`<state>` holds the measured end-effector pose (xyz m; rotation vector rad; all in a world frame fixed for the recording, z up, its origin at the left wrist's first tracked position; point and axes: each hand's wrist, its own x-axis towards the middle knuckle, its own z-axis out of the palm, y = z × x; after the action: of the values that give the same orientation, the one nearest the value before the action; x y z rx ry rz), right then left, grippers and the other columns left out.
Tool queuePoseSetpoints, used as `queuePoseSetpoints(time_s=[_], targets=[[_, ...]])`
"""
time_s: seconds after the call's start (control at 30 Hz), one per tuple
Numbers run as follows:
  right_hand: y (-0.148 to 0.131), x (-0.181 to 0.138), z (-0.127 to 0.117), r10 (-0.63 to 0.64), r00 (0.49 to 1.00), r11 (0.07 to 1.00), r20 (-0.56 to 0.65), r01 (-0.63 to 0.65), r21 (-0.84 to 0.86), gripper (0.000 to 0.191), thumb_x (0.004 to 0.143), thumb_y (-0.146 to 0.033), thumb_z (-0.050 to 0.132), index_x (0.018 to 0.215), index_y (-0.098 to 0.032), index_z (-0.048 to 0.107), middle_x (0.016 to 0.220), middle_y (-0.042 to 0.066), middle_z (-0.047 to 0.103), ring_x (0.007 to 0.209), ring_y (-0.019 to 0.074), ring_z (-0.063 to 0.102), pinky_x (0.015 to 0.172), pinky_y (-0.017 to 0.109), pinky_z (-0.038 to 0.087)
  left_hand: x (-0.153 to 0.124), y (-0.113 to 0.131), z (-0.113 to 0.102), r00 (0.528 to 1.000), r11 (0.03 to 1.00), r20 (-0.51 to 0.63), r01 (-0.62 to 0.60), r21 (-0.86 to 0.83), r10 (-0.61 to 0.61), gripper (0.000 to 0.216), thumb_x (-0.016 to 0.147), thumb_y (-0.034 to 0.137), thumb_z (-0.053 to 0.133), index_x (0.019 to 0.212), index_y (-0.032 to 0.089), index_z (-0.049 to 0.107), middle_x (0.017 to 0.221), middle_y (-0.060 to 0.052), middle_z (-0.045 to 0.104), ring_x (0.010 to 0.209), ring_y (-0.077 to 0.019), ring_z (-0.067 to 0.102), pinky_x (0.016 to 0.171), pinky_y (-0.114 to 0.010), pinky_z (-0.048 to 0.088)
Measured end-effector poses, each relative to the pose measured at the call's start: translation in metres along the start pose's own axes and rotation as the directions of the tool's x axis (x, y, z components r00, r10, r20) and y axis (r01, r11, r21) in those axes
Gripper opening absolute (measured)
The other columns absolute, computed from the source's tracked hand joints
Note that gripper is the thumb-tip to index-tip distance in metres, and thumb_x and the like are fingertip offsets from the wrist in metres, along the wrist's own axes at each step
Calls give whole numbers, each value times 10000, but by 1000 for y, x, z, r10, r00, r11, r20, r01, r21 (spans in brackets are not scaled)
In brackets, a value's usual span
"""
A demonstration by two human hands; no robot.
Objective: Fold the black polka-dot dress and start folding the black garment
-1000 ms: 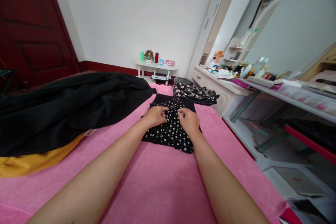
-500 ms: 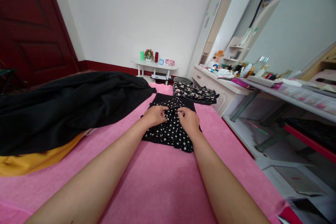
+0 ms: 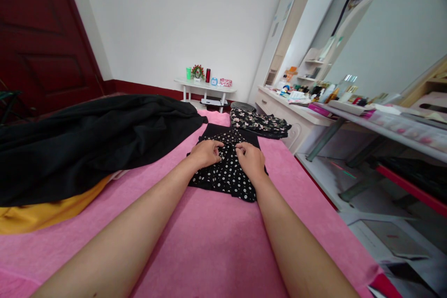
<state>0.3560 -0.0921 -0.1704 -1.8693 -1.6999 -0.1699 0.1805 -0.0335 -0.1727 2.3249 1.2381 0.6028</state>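
A black garment with white dots [image 3: 226, 179] lies bunched into a compact shape on the pink bed cover [image 3: 206, 228]. On its left side my left hand [image 3: 206, 153] pinches the fabric between thumb and fingers. My right hand [image 3: 250, 158] grips the cloth on the other side, fingers curled, a short gap from the left hand. Plain black cloth [image 3: 213, 131] shows beneath and behind the dotted garment. What kind of garment it is cannot be made out.
A large black cloth [image 3: 104, 135] spreads over the left side, with yellow fabric [image 3: 59, 209] under it. Folded floral fabric [image 3: 260, 123] lies at the far right corner. A cluttered dressing table [image 3: 293, 107] runs along the right; a small white table [image 3: 181, 81] stands by the wall.
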Motion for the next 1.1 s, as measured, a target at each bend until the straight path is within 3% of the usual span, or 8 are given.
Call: queuePoseSetpoints(time_s=[1.1], targets=[[-3, -1, -3, 9, 1000, 1000, 27, -8, -22, 208, 848, -281, 497, 970, -300, 664, 880, -28, 693, 825, 165, 619, 677, 256, 404, -2, 6, -2, 1000, 999, -3, 20, 43, -20, 548, 668, 213, 665, 1213, 228, 601, 816, 25, 704, 742, -145, 623, 609, -214, 433]])
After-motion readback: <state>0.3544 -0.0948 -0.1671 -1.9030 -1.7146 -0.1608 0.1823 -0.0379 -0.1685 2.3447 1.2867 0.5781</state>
